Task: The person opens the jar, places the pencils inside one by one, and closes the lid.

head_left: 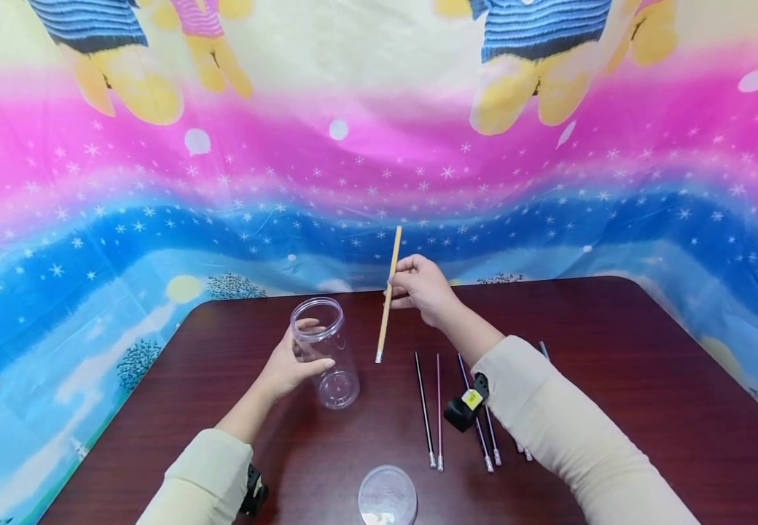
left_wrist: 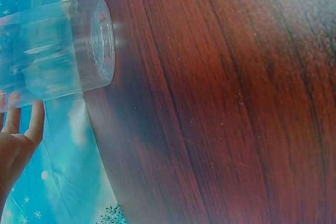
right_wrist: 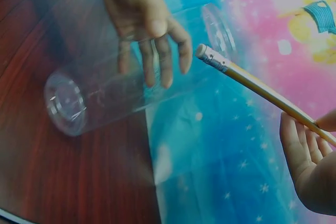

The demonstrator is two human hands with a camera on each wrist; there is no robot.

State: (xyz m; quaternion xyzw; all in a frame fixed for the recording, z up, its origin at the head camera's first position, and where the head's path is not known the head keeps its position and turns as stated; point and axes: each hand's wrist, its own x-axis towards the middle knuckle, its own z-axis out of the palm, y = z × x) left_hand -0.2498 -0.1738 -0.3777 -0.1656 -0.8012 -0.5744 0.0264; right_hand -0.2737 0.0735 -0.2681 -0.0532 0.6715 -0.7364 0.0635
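Note:
A clear plastic jar (head_left: 336,357) without a lid stands upright, leaning slightly, at the left of the table's middle. My left hand (head_left: 294,361) grips it around its upper side, thumb in front and fingers behind. In the right wrist view the jar (right_wrist: 115,98) shows nothing inside. My right hand (head_left: 423,288) pinches a yellow pencil (head_left: 388,299) at mid-length, to the right of the jar and above the table. The pencil's white eraser end (right_wrist: 210,56) points down, close to the height of the jar's mouth.
Several dark and purple pencils (head_left: 423,408) lie on the brown table (head_left: 326,452) to the right, eraser ends toward me, partly under my right sleeve (head_left: 549,408). A round clear lid (head_left: 388,496) lies at the near edge. A patterned cloth (head_left: 353,182) hangs behind the table.

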